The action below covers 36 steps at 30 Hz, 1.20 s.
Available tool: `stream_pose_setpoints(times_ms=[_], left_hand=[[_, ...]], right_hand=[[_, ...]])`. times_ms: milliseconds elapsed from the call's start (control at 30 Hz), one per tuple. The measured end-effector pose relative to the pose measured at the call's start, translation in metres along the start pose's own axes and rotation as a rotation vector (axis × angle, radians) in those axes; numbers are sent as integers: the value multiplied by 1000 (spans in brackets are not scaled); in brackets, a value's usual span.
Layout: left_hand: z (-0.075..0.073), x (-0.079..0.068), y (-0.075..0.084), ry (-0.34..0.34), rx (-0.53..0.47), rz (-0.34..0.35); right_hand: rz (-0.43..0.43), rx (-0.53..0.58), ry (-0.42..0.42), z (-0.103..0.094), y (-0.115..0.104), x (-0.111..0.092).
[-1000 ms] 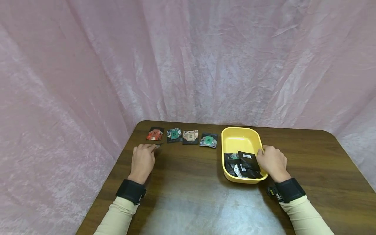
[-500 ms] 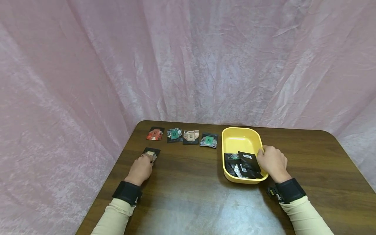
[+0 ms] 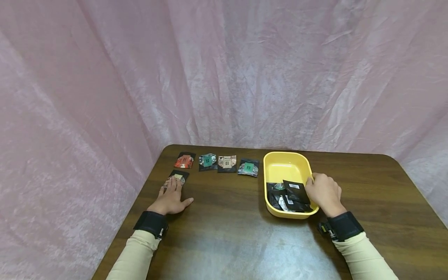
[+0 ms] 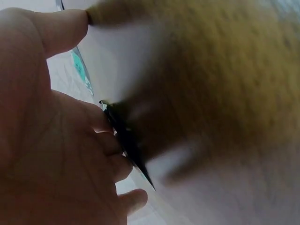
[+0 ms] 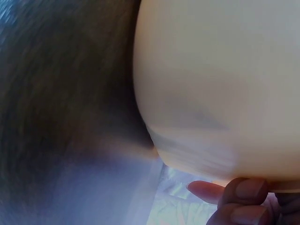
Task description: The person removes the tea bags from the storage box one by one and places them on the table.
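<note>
My left hand (image 3: 171, 199) lies with straight, spread fingers on a small black sachet (image 3: 182, 175) with a pale label, on the table's left side. In the left wrist view the fingertips touch that dark sachet (image 4: 129, 143), seen edge-on. My right hand (image 3: 325, 193) grips the right rim of a yellow plastic tub (image 3: 286, 163), its fingers curled over the edge. Fingers (image 5: 248, 190) show under the rim in the right wrist view, beside the tub's outer wall (image 5: 211, 84). Several black sachets (image 3: 296, 191) are heaped in the tub's near half, some with barcodes facing up.
Along the table's far edge lie a red-labelled sachet (image 3: 184, 160), a teal-labelled one (image 3: 208, 161), a beige-labelled one (image 3: 227, 163) and a green-labelled one (image 3: 248, 167). The brown wooden table (image 3: 224, 217) meets a pink curtain (image 3: 224, 77) behind.
The left hand first pinched the sachet near the red-labelled one, drew it nearer, then flattened its fingers on it and slid slightly forward. The right hand and tub stay in place.
</note>
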<state>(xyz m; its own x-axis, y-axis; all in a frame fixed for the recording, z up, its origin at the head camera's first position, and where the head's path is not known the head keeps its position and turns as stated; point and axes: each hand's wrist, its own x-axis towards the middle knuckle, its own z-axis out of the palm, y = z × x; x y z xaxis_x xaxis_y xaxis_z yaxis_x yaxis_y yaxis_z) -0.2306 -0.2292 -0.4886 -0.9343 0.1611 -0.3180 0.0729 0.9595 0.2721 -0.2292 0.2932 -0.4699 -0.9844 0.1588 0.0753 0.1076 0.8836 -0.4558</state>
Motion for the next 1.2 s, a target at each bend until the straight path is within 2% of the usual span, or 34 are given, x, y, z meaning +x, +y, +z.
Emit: stream_pose_setpoints(times_ms=[233,400,533,667,767,900,1033,1200], left_hand=[[3,4,-6,0,-76,-10],[7,5,-11,49,-140,-4],[4,2,-6,73,-124,10],[-1,1,8,83,-104,30],[-3,1,24,115,-88,79],[-9,1,54,152,-53,180],[-17,0,94,179,-7,288],[-24,-1,154,214,74,443]], right_hand=[[-6,2,7,1,2,1],[-7,6,8,2,2,3],[-7,7,12,2,2,3],[-3,7,13,2,2,2],[2,8,16,2,2,2],[0,7,15,3,2,1],[-5,2,15,3,1,1],[-11,-1,27,2,0,2]])
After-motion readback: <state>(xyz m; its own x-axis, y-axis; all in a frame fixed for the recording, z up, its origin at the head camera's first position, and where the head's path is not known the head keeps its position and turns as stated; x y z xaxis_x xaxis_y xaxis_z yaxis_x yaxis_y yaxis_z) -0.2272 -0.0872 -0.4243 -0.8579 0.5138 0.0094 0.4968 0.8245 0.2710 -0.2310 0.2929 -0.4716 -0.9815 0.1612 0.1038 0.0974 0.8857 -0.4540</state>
